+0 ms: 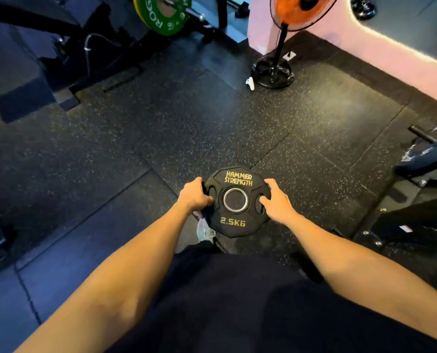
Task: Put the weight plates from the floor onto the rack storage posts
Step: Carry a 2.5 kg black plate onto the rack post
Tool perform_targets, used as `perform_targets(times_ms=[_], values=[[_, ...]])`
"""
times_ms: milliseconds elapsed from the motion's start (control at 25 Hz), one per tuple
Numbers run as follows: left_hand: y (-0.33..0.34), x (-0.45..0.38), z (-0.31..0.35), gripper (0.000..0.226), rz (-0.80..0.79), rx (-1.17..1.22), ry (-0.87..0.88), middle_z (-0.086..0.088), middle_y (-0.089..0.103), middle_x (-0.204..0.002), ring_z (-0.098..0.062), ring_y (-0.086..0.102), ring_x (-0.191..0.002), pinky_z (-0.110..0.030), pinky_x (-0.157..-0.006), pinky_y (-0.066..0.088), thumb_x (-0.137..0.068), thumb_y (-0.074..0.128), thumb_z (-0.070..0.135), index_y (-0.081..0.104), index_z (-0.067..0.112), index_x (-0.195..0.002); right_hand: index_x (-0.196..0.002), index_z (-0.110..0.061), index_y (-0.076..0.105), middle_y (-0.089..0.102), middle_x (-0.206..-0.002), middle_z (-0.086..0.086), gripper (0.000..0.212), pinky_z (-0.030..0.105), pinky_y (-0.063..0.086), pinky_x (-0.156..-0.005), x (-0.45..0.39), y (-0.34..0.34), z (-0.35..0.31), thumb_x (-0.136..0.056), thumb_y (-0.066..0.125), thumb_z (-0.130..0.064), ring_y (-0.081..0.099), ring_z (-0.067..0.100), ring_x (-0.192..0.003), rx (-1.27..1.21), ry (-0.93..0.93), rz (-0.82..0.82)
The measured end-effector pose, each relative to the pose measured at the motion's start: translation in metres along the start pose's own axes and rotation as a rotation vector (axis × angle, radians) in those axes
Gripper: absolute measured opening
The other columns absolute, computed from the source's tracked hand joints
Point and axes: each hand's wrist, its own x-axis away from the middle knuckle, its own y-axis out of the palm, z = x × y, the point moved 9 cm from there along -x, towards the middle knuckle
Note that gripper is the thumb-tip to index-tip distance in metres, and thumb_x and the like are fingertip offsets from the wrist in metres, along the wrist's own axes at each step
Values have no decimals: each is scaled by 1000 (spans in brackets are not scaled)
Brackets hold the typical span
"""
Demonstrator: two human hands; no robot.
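You have the plate (pixel 235 201) gripped, left hand (pixel 193 195) at 9 o'clock, right hand (pixel 276 200) at 3, fingers curled into its slots. Next, carry it to a post; none is visible.

left grip (pixel 194 196) closed, right grip (pixel 276 200) closed, arms extended

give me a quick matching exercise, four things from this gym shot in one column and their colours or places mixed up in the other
Things:
1. small weight plate
2. big bumper plate
3. fan head
4. fan base

Colour or place:
A. orange, top of the view
B. black with gold lettering, held between left hand and right hand
C. black, on the floor by the pink wall
D. green, top of the view on a bar

Pairs: 1-B, 2-D, 3-A, 4-C
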Motion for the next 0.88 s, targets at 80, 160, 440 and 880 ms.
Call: perform_targets(times_ms=[80, 160, 440, 880], values=[[-29, -54, 18, 45, -5, -43, 47, -16, 60, -116, -32, 58, -102, -36, -79, 46, -74, 73, 26, 51, 10, -110, -127, -17, 42, 62, -112, 11, 37, 30, 39, -75, -43, -10, -21, -92, 50, -10, 56, 25, -94, -38, 18, 56], [-54, -102, 43, 46, -30, -77, 89, -17, 60, -117, -34, 58, -103, -37, -79, 46, -74, 73, 27, 51, 10, -110, -126, -17, 43, 61, -110, 9, 36, 30, 39, -75, -81, -24, -39, -91, 50, -9, 55, 23, -92, -73, 51, 108], [-114, -243, 144, 42, -120, -215, 216, -18, 62, -114, -36, 60, -100, -32, -73, 46, -72, 73, 24, 49, 10, -103, -119, -24, 42, 62, -102, 6, 31, 33, 50, -52, -191, -85, -77, -91, 49, -11, 62, 25, -80, -206, 161, 250], [-139, -453, 348, 36, -255, -179, 234, -15, 57, -106, -36, 69, -65, -44, -54, 59, -77, 67, 15, 46, 12, -106, -119, -33, 39, 59, -99, 6, 34, 51, 57, -49, -409, -245, -77, -92, 48, -14, 66, 30, -81, -295, 274, 282]])
